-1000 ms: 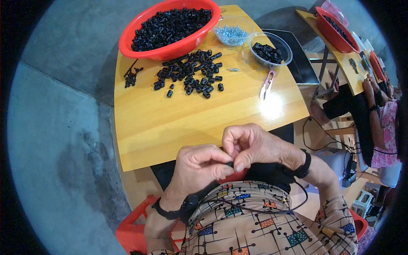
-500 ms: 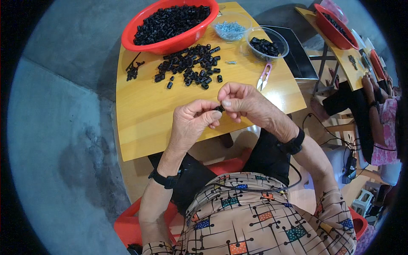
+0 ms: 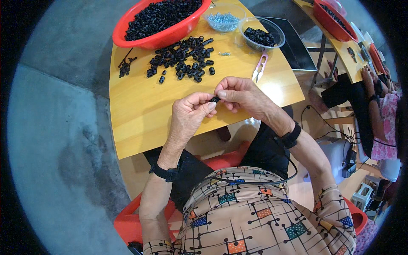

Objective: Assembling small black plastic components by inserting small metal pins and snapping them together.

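Over the near part of the yellow table (image 3: 140, 127), my two hands meet at a small black plastic part (image 3: 215, 99). My left hand (image 3: 189, 112) pinches it between thumb and fingertips. The fingertips of my right hand (image 3: 240, 97) are closed at its other end; whether they grip the same part or a tiny second piece is hidden. Beyond my hands lies a loose pile of short black tubular parts (image 3: 187, 57). Pink-handled thread snips (image 3: 260, 67) rest to the right of the pile, blades toward me.
A red basin (image 3: 121, 39) heaped with black parts stands at the far left. Clear bowls hold silvery-blue small pieces (image 3: 223, 21) and black pieces (image 3: 259, 37). Black sprue scraps (image 3: 126, 66) lie left of the pile. At right, a co-worker's hands (image 3: 369, 75) rest by another table.
The view has shifted slightly, so the table items sit a little higher and further left. My hands stay together, and the black part between them shows more.
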Action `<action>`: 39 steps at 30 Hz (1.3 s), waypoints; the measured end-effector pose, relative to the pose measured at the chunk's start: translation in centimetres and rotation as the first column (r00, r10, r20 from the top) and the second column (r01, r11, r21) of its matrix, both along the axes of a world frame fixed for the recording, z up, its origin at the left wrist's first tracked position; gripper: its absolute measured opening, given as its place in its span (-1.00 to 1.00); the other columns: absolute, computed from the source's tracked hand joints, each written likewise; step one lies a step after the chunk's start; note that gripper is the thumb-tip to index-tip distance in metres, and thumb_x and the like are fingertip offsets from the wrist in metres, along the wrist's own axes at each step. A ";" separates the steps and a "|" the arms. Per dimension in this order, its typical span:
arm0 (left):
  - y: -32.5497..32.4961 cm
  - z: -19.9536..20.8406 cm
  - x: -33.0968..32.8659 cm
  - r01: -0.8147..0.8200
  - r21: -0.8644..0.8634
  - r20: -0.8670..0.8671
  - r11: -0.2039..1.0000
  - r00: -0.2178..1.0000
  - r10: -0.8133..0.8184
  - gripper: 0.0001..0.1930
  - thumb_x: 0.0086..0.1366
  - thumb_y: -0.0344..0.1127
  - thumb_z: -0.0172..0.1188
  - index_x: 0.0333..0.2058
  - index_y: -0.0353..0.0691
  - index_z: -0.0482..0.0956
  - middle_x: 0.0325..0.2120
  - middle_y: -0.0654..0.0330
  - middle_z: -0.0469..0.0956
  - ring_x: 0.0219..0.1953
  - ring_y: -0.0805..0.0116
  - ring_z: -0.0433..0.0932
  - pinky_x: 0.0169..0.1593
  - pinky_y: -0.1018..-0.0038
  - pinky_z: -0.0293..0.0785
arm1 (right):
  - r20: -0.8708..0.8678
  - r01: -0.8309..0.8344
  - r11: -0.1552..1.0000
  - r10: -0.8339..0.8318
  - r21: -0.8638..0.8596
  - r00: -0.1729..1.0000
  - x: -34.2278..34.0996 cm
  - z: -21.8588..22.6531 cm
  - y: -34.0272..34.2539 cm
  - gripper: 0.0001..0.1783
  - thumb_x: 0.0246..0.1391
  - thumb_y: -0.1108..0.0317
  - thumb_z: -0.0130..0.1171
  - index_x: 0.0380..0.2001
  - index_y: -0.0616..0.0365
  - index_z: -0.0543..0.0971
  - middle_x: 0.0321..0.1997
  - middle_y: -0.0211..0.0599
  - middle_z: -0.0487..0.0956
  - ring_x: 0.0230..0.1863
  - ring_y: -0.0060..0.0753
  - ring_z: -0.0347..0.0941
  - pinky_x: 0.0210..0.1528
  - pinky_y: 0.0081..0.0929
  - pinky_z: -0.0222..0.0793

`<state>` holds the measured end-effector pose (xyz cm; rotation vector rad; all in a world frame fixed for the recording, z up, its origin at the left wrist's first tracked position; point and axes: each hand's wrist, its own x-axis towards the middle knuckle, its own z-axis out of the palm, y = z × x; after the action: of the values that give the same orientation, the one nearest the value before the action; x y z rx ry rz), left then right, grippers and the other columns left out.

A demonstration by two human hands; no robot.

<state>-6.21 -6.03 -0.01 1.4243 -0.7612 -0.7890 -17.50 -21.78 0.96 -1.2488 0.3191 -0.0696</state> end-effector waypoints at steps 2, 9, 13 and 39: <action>0.1 -0.2 0.0 0.001 0.002 -0.004 1.000 1.000 -0.001 -0.84 0.18 -0.48 0.18 -0.26 -0.41 0.56 -0.48 0.20 0.58 -0.49 0.53 0.56 -0.40 0.65 0.50 | 0.014 -0.039 0.999 0.039 -0.006 0.999 0.2 0.0 0.0 -0.86 0.09 0.33 0.16 -0.34 0.14 0.50 -0.57 -0.54 0.44 -0.59 -0.76 0.32 -0.59 -0.79 0.24; -0.2 0.2 -0.4 0.006 -0.032 -0.070 0.999 0.998 -0.009 -0.87 0.16 -0.50 0.19 -0.29 -0.39 0.57 -0.50 0.18 0.58 -0.50 0.53 0.56 -0.43 0.66 0.51 | 0.016 -0.066 0.998 0.066 0.001 0.998 0.3 -0.2 -0.2 -0.88 0.05 0.34 0.19 -0.42 0.14 0.49 -0.59 -0.52 0.46 -0.60 -0.75 0.34 -0.62 -0.77 0.27; -0.6 -0.7 -0.5 -0.029 -0.043 -0.085 0.999 0.996 0.025 -0.88 0.17 -0.49 0.19 -0.31 -0.38 0.57 -0.50 0.19 0.59 -0.50 0.54 0.56 -0.44 0.66 0.51 | 0.013 -0.036 0.996 0.037 -0.084 0.999 0.6 -0.7 0.1 -0.87 0.10 0.33 0.14 -0.42 0.14 0.46 -0.59 -0.53 0.45 -0.60 -0.76 0.35 -0.61 -0.78 0.28; -3.2 -0.8 3.2 -0.317 -0.049 0.762 0.947 0.601 0.241 -0.84 0.04 -0.51 0.21 -0.34 -0.23 0.61 -0.53 0.15 0.49 -0.51 0.31 0.52 -0.40 0.47 0.42 | 0.498 0.494 -0.091 -0.287 -0.865 0.818 -1.8 4.8 -10.7 -0.87 0.02 0.35 0.13 -0.36 0.16 0.52 -0.51 -0.17 0.56 -0.46 -0.12 0.54 -0.45 -0.39 0.45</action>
<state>-2.98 -9.20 -0.83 1.9293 -1.1012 0.0856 -19.28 -32.51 5.74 -2.5574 0.5375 -1.1544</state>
